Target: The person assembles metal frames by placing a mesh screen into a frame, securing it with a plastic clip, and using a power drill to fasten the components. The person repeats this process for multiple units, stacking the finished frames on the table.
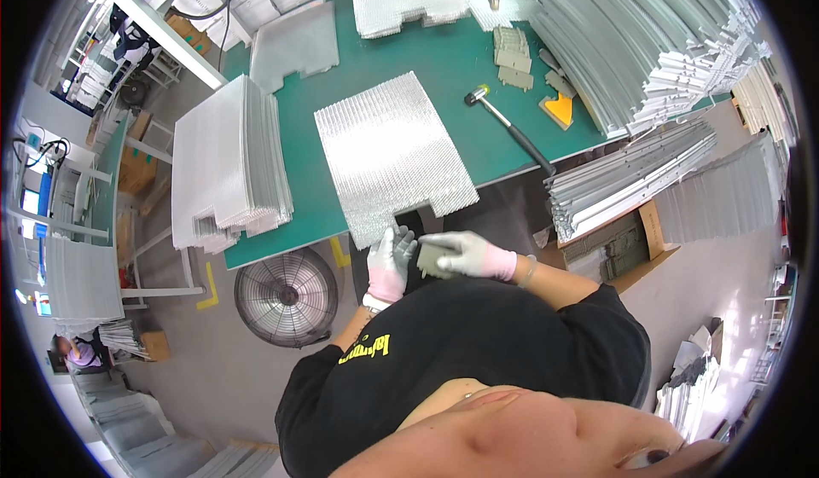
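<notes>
My right hand (471,256), in a white glove with a pink cuff, grips a small flat grey-green plate (432,260) with a notched edge. My left hand (391,263), gloved alike, is at the near edge of a silvery honeycomb-textured panel (392,150), close to its corner notch. The left fingers are stretched out and somewhat apart, with nothing visible in them; whether they touch the panel I cannot tell. That panel lies flat on the green tabletop (299,107), its near edge reaching past the table's front edge. To its right lies a hammer (509,128) with a black handle.
Stacked panels (223,158) stand at the table's left. More grey-green plates (512,52) and a yellow-handled scraper (559,109) are at the right, beside a tall pile of metal strips (631,34). A floor fan (287,295) is below left; a cardboard box (653,231) holds plates at right.
</notes>
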`<state>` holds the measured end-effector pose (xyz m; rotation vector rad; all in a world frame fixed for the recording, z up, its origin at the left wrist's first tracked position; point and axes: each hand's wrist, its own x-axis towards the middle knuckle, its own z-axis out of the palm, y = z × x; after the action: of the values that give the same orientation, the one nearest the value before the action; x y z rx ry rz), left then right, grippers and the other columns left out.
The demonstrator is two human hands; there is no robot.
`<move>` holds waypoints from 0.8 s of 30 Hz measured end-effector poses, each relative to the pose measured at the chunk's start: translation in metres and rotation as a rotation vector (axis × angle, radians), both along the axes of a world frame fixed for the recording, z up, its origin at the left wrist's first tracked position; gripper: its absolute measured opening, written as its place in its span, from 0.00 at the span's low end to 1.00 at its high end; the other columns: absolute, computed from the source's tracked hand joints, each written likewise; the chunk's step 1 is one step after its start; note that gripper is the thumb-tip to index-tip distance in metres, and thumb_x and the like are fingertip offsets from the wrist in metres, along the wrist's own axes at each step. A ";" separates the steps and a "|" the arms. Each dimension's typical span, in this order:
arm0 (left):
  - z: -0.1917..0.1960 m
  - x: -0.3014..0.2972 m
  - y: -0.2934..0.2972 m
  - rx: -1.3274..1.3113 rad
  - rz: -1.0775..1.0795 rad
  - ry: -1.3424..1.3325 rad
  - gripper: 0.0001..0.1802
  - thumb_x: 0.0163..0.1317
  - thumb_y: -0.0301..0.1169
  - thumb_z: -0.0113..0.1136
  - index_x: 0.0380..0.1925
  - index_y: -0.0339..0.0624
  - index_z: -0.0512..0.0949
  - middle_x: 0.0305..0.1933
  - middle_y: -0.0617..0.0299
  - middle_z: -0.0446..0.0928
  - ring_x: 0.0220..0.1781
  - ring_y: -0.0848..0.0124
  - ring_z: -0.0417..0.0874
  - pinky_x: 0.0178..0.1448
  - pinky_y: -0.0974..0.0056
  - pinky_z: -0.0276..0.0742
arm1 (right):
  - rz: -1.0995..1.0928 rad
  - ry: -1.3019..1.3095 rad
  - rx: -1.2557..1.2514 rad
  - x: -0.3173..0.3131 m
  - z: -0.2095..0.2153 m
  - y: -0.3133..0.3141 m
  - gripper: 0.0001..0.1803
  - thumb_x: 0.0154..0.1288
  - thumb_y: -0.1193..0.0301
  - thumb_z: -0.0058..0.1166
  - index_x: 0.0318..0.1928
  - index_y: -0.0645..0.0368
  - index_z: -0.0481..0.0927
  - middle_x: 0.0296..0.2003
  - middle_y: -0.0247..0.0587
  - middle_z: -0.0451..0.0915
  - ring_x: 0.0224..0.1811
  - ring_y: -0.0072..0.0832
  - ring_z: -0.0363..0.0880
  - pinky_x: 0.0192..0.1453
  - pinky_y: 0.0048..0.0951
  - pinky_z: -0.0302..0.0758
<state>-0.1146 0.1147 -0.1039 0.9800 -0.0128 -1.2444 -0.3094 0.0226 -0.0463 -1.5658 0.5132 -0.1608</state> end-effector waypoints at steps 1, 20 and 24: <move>-0.002 -0.002 -0.001 -0.001 0.006 0.008 0.18 0.71 0.41 0.62 0.51 0.41 0.73 0.51 0.54 0.79 0.54 0.60 0.81 0.58 0.54 0.79 | -0.222 -0.030 0.124 0.003 -0.019 0.005 0.31 0.64 0.69 0.62 0.66 0.67 0.74 0.55 0.45 0.83 0.56 0.29 0.82 0.63 0.31 0.77; -0.005 0.007 -0.003 0.029 -0.007 -0.158 0.15 0.69 0.37 0.66 0.42 0.34 0.84 0.40 0.58 0.84 0.40 0.70 0.85 0.48 0.64 0.81 | -0.555 -0.091 0.528 0.044 -0.068 0.007 0.21 0.66 0.63 0.68 0.52 0.65 0.82 0.33 0.31 0.81 0.26 0.14 0.72 0.28 0.17 0.69; -0.003 0.008 -0.002 -0.011 -0.059 -0.147 0.16 0.71 0.36 0.63 0.48 0.32 0.81 0.49 0.54 0.84 0.50 0.66 0.85 0.54 0.58 0.79 | -0.641 -0.123 0.509 0.050 -0.061 -0.002 0.16 0.65 0.70 0.67 0.49 0.65 0.82 0.33 0.30 0.81 0.25 0.12 0.69 0.27 0.16 0.65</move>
<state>-0.1067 0.1125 -0.1072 1.0666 -0.1642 -1.2225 -0.2591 0.0209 -0.1070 -0.8531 0.8698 -0.5641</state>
